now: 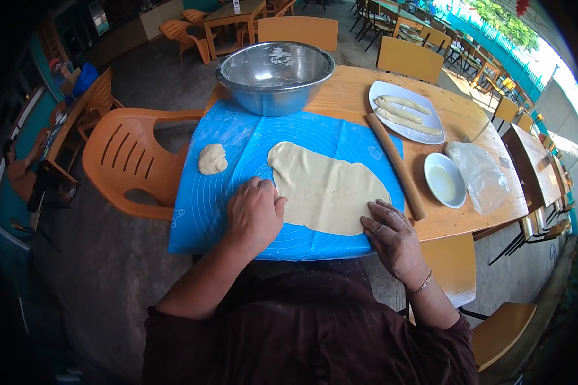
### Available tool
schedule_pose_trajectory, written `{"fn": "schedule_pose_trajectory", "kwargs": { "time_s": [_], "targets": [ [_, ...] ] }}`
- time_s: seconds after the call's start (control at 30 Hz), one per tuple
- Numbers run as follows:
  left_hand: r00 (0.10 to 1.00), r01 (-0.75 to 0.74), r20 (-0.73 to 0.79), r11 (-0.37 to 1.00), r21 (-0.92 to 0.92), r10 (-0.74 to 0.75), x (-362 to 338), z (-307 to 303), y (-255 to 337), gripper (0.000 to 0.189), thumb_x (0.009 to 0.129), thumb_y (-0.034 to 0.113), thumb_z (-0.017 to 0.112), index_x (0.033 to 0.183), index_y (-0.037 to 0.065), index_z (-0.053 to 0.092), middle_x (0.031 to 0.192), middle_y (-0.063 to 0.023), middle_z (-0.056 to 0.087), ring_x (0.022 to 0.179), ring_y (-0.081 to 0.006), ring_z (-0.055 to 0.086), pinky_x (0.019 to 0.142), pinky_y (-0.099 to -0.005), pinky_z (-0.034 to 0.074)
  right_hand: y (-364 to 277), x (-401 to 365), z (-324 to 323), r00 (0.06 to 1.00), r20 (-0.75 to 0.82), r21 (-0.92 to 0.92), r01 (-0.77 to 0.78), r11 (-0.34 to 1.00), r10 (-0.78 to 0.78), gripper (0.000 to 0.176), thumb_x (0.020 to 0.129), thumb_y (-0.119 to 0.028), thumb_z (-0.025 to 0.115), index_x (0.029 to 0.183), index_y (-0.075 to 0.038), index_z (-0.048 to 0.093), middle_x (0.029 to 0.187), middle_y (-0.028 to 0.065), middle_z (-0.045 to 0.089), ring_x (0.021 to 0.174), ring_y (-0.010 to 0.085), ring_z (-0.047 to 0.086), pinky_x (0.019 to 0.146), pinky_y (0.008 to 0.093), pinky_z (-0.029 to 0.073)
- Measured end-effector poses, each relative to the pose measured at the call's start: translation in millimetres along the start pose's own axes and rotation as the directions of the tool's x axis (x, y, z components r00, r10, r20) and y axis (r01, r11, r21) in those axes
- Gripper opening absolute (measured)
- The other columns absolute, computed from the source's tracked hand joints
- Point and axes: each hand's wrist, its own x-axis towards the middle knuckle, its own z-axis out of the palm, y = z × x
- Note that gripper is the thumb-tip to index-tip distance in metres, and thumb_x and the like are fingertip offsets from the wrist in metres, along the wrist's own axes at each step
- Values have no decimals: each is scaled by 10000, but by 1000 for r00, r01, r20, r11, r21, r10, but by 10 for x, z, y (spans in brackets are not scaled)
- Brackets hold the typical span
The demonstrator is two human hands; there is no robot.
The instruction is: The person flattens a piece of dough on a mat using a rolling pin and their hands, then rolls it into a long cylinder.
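A rolled-out sheet of pale dough [327,189] lies on the blue silicone mat [212,221], with slight wrinkles near its left end. At its left edge is my left hand [257,208], fingers curled in and thumb against the dough; the fingertips are hidden. My right hand [395,240] rests at the lower right corner of the sheet, its flour-dusted fingers stretched and slightly apart on the edge. A small lump of dough [212,159] sits on the mat to the left. Just right of the sheet, a wooden rolling pin [397,168] lies slantwise along the mat's edge.
A large metal bowl [275,96] with flour traces stands at the back. On the right are a white plate [430,136] with several dough strips, a small white bowl [444,179] and a clear plastic bag [478,176]. An orange chair [131,160] stands left; a person [26,167] sits far left.
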Motion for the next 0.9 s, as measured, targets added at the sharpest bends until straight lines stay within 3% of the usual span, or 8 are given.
{"fn": "schedule_pose_trajectory", "kwargs": {
  "time_s": [0.17, 0.33, 0.47, 0.57, 0.63, 0.77, 0.83, 0.9],
  "targets": [
    [998, 61, 6, 997, -55, -61, -13, 84, 68, 181, 847, 127, 720, 877, 31, 570, 892, -153, 630, 877, -361, 623, 738, -474, 482, 60, -14, 62, 998, -61, -9, -11, 1000, 11, 225, 806, -63, 742, 1028, -38, 713, 1176, 155, 657, 1175, 365, 602, 970, 441, 498],
    [994, 112, 11, 990, -85, -111, -18, 60, 166, 304, 865, 89, 693, 1089, -2, 509, 747, -137, 619, 756, -373, 637, 699, -480, 478, 40, 0, 11, 998, -61, 74, -27, 997, 32, 188, 824, -66, 736, 1006, -28, 709, 1187, 161, 654, 1176, 367, 603, 973, 444, 497],
    [993, 112, 42, 988, -108, -108, 14, 79, 165, 368, 868, 77, 686, 1150, -15, 468, 685, -130, 595, 713, -377, 631, 673, -480, 475, 137, -20, -159, 990, -109, 96, -74, 993, 84, 180, 851, -71, 725, 1017, -6, 704, 1219, 182, 645, 1197, 369, 596, 983, 449, 491],
    [995, 97, 9, 984, -148, -97, 6, 67, 209, 357, 865, 43, 673, 1153, -14, 470, 668, -115, 572, 696, -323, 636, 649, -446, 476, 358, 51, -424, 928, -279, 136, -215, 967, 246, 172, 916, -95, 672, 1044, 12, 713, 1223, 188, 649, 1227, 370, 585, 994, 441, 474],
    [993, 76, -57, 938, -339, -101, 4, 75, 201, 393, 848, -20, 654, 1188, -28, 458, 789, -115, 579, 659, -254, 620, 647, -395, 492, 598, 136, -626, 902, -332, -5, -295, 956, 277, 208, 968, -138, 611, 1064, 18, 710, 1198, 187, 664, 1197, 351, 604, 994, 428, 465],
    [966, 243, 48, 821, -517, -256, 41, 14, 309, 476, 809, -94, 645, 1224, -42, 418, 1030, -205, 544, 735, -350, 640, 729, -387, 531, 1072, 227, -818, 885, -190, -73, -445, 893, 426, 397, 1029, -317, 510, 1111, 25, 693, 1277, 212, 633, 1189, 408, 586, 990, 450, 457],
    [993, 73, -63, 928, -366, -103, 33, 133, 182, 507, 792, -111, 643, 1238, -39, 411, 1197, -214, 458, 738, -296, 644, 727, -360, 537, 1095, 316, -857, 713, 160, -193, -655, 730, 682, 558, 1055, -431, 409, 1230, 48, 636, 1366, 245, 566, 1271, 419, 530, 1081, 419, 395],
    [994, 39, -86, 942, -335, -72, 29, 182, 106, 502, 791, -108, 649, 1239, -39, 433, 1198, -195, 463, 776, -237, 634, 688, -342, 530, 1235, 241, -701, 771, 155, -271, -569, 777, 618, 610, 1055, -460, 376, 1271, 66, 595, 1384, 259, 540, 1324, 427, 463, 1114, 427, 355]
  ]
}}
